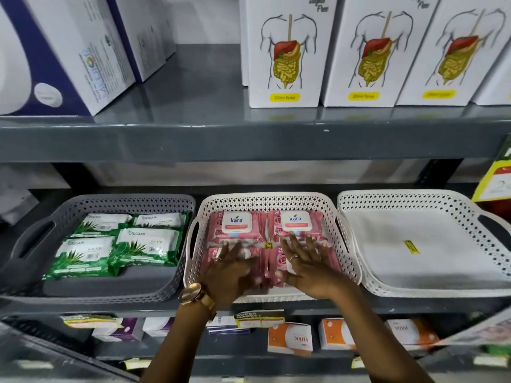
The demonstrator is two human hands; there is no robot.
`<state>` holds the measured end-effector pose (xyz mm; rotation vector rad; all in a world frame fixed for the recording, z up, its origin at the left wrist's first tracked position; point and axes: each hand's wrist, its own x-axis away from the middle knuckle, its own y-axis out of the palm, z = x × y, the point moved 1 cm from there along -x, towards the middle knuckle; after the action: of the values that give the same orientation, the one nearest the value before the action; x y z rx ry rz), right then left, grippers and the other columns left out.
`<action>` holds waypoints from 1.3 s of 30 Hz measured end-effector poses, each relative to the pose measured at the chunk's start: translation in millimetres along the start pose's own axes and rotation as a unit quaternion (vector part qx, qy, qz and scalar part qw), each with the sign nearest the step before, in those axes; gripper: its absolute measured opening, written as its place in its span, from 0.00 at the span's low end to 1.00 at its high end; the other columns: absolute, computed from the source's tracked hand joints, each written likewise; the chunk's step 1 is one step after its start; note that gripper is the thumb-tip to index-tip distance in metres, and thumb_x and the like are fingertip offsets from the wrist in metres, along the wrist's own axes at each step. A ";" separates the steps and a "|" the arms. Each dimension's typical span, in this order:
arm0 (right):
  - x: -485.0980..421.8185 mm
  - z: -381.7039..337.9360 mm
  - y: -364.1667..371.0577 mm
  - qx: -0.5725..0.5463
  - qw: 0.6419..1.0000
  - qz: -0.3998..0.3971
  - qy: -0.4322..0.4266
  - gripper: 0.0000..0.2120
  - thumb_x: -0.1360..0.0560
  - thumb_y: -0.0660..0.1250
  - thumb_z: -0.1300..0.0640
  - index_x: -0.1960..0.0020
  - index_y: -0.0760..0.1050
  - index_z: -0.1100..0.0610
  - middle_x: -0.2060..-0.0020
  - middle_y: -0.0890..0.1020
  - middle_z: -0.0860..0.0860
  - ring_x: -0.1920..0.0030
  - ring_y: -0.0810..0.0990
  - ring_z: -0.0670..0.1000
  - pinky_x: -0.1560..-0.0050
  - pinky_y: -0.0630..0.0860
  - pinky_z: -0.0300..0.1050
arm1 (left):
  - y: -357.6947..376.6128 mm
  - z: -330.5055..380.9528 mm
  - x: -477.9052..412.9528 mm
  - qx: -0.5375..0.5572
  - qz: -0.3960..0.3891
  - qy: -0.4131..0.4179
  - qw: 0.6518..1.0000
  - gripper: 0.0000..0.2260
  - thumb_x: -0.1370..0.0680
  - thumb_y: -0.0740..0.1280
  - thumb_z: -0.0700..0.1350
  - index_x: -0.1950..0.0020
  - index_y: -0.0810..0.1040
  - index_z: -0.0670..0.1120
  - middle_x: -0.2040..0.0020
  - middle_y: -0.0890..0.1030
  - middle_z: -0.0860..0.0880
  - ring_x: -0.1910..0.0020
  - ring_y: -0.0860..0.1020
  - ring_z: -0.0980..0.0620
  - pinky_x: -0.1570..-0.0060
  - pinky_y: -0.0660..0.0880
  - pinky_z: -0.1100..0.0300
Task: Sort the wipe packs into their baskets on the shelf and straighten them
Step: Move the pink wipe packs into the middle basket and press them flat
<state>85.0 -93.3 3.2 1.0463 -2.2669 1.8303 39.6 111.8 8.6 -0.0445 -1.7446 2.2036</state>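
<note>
Pink Kara wipe packs (pixel 265 225) fill the middle white basket (pixel 272 199) on the shelf, two at the back with white lids showing and two in front. My left hand (pixel 231 268) lies flat, fingers spread, on the front left pink pack. Over the front right pink pack, my right hand (pixel 304 264) also rests flat with fingers apart. Neither hand grips anything. Green Origami wipe packs (pixel 121 244) lie in rows in the grey basket (pixel 110 201) to the left.
An empty white basket (pixel 414 197) with a yellow sticker stands at the right. White syrup boxes (pixel 356 51) and blue-white boxes (pixel 69 51) sit on the shelf above. Orange boxes (pixel 290 337) and price tags line the lower shelf.
</note>
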 end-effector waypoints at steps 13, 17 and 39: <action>-14.0 -6.9 4.0 0.027 0.997 0.036 0.062 0.35 0.22 0.44 0.35 0.26 0.29 0.48 0.35 0.21 0.49 0.28 0.23 0.60 0.31 0.27 0.66 | 15.3 -1.7 -19.3 0.002 -0.085 -0.070 0.994 0.32 0.21 0.48 0.62 0.27 0.32 0.53 0.28 0.25 0.44 0.31 0.25 0.44 0.35 0.25 0.45; -15.9 -5.8 5.5 0.026 0.997 0.023 0.067 0.35 0.22 0.44 0.35 0.26 0.29 0.47 0.33 0.21 0.49 0.28 0.24 0.60 0.31 0.28 0.68 | 15.3 -1.6 -19.7 0.014 -0.112 -0.077 0.991 0.33 0.21 0.48 0.63 0.27 0.31 0.52 0.28 0.25 0.45 0.31 0.25 0.44 0.33 0.27 0.42; -84.8 7.6 -15.4 0.021 0.977 0.200 0.071 0.30 0.22 0.45 0.37 0.23 0.41 0.45 0.22 0.39 0.50 0.23 0.34 0.57 0.27 0.36 0.70 | 12.6 -17.8 -112.2 -0.020 0.107 -0.196 0.974 0.27 0.20 0.47 0.59 0.26 0.37 0.58 0.23 0.38 0.45 0.25 0.38 0.39 0.31 0.33 0.35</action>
<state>161.1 -61.5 -22.7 0.4628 -2.4971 2.0171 146.7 95.4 -27.8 0.2198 -2.0759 2.4609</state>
